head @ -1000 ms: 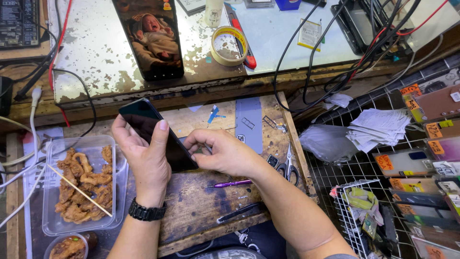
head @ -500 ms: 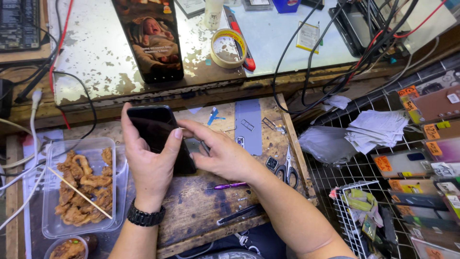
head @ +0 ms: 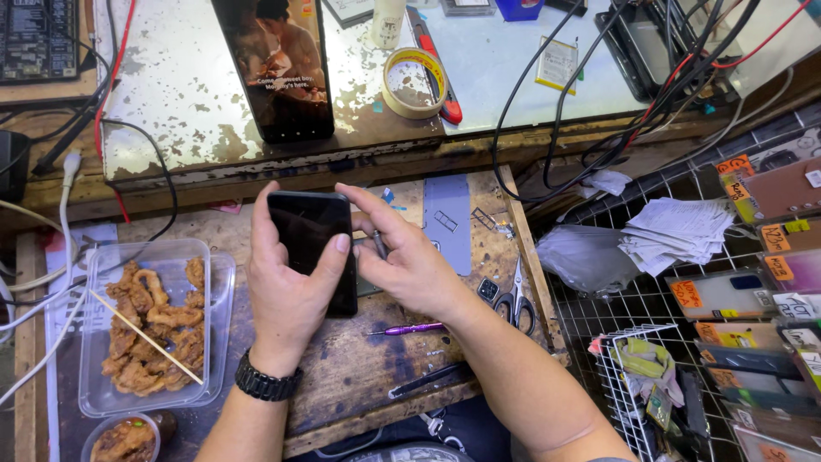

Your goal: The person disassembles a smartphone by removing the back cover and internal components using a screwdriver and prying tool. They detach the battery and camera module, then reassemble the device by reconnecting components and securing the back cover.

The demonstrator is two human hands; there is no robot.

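My left hand (head: 286, 295) grips a black smartphone (head: 312, 239) upright over a worn wooden workbench (head: 342, 376), thumb on its left edge and fingers wrapped around its right side. The dark screen faces me. My right hand (head: 410, 265) sits just right of the phone and pinches a small thin metal tool (head: 379, 244) against the phone's right edge. A black watch (head: 267, 385) is on my left wrist.
A purple screwdriver (head: 410, 328), scissors (head: 517, 299) and a grey mat (head: 449, 224) lie on the bench. A plastic tub of fried food (head: 150, 321) sits left. Another phone playing video (head: 278, 64), a tape roll (head: 413, 81) and cables are behind. Wire racks (head: 684, 342) stand right.
The phone has turned from tilted to upright in my left hand and risen slightly. My right hand moved from behind it to its right edge with the tool.
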